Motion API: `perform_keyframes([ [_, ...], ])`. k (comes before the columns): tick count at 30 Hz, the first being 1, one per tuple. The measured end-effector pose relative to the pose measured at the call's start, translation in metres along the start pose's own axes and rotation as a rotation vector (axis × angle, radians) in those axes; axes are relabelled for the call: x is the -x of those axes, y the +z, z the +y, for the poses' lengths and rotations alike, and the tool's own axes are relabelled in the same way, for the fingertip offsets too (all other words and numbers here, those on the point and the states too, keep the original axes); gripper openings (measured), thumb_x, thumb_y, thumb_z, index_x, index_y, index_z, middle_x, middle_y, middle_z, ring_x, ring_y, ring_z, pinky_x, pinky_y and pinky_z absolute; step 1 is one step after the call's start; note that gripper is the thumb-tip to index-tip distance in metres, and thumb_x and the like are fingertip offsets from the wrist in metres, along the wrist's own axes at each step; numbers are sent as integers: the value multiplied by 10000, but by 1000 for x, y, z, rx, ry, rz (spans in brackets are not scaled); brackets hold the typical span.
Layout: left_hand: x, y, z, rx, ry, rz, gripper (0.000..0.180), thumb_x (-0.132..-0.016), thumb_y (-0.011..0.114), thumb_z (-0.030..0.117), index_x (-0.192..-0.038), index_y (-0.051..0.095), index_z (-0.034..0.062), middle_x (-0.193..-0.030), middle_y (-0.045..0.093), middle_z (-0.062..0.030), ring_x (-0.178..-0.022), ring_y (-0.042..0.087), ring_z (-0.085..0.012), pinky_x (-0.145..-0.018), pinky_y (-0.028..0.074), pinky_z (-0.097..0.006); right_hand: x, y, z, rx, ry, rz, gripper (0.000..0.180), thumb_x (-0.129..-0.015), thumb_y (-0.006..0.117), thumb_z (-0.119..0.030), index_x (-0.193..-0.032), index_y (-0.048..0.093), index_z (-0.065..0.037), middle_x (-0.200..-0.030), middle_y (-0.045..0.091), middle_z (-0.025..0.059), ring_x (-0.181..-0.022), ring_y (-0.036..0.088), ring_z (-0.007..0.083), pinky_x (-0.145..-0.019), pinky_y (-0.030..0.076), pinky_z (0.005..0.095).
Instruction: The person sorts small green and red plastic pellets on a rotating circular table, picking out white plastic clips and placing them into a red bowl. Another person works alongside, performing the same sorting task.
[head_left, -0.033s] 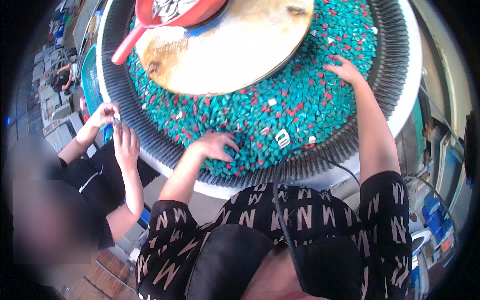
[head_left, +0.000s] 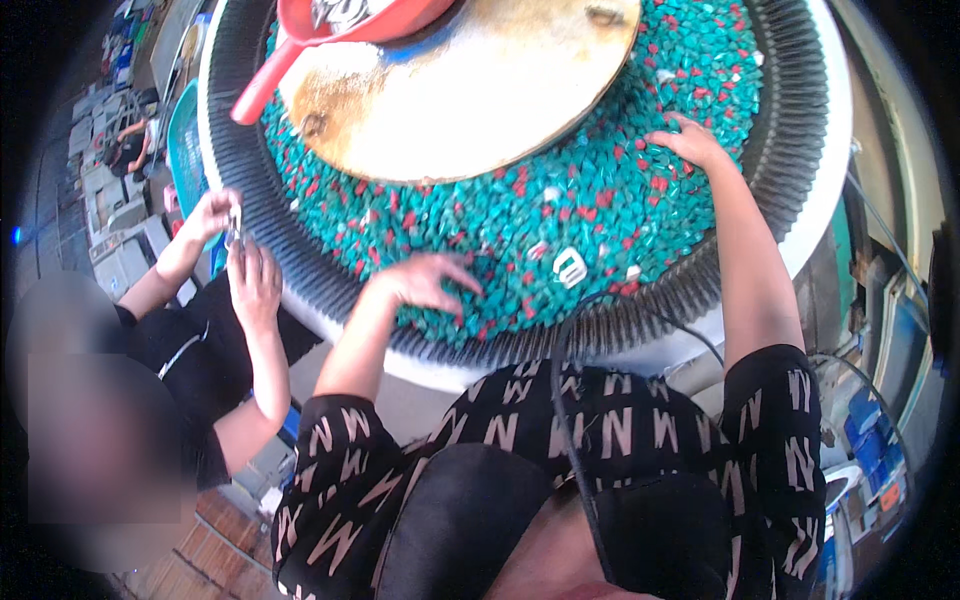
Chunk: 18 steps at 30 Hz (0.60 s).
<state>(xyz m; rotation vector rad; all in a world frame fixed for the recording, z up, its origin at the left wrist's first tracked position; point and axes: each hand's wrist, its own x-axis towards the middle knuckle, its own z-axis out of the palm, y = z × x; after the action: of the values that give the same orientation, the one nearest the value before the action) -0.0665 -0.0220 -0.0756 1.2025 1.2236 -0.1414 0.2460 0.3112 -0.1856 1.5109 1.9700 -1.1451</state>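
Note:
Green and red chips (head_left: 600, 200) fill a round tub, lying around a pale disc lid (head_left: 470, 100) in its middle. My left hand (head_left: 428, 280) is just over the near chips, fingers apart, with nothing visible in it. Farther out, my right hand (head_left: 690, 142) rests at the chips on the right, fingers spread and tips touching them. A pale buckle-like piece (head_left: 570, 267) with slots lies on the chips to the right of my left hand. Several small whitish pieces, such as one light square (head_left: 551, 193), lie scattered among the chips.
The tub's dark ribbed wall (head_left: 790, 130) and white rim (head_left: 838, 150) curve around me. A red long-handled scoop (head_left: 270, 80) with pale metal pieces sits on the disc. A co-worker's hands (head_left: 245, 260) hold a small piece at left. A black cable (head_left: 560, 400) hangs before me.
My left hand has risen slightly off the chips and its fingers have spread. The buckle-like piece appears turned. My right hand has hardly moved.

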Motion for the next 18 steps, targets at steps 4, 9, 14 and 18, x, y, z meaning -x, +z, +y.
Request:
perform_keyframes([
  [4, -11, -27, 17, -108, -69, 172, 354, -735, 677, 150, -1089, 670, 157, -1355, 458, -179, -1232, 468, -331, -1008, 414, -369, 13, 47, -25, -52, -67, -253, 992, -622, 682, -608, -1363, 404, -9, -1382, 431, 195, -1271, 431, 303, -1058, 340, 358],
  [9, -131, 16, 67, -325, 137, 885, 672, -686, 753, 378, -1266, 506, 145, -1275, 527, -150, -1206, 492, -287, -1004, 405, -388, 22, 64, -62, -196, -137, -449, 858, -713, 648, -530, -1348, 424, 2, -1392, 419, 196, -1269, 430, 311, -1043, 356, 363],
  [14, -124, 8, 28, 7, 143, 350, 688, -670, 768, 482, -1183, 551, 78, -1167, 597, -96, -1108, 549, -248, -948, 425, -380, 23, 76, -62, -210, -195, -647, 644, -808, 574, -509, -1358, 464, -192, -1399, 441, 46, -1227, 441, 189, -899, 443, 348],
  [18, -83, 14, 16, 713, 104, -51, 512, -853, 627, 437, -1171, 589, 38, -1139, 595, -29, -1070, 503, -142, -926, 412, -316, 61, 92, -88, -177, -203, -628, 678, -849, 464, -611, -1404, 388, -230, -1419, 414, 67, -1272, 405, 209, -954, 401, 450],
])
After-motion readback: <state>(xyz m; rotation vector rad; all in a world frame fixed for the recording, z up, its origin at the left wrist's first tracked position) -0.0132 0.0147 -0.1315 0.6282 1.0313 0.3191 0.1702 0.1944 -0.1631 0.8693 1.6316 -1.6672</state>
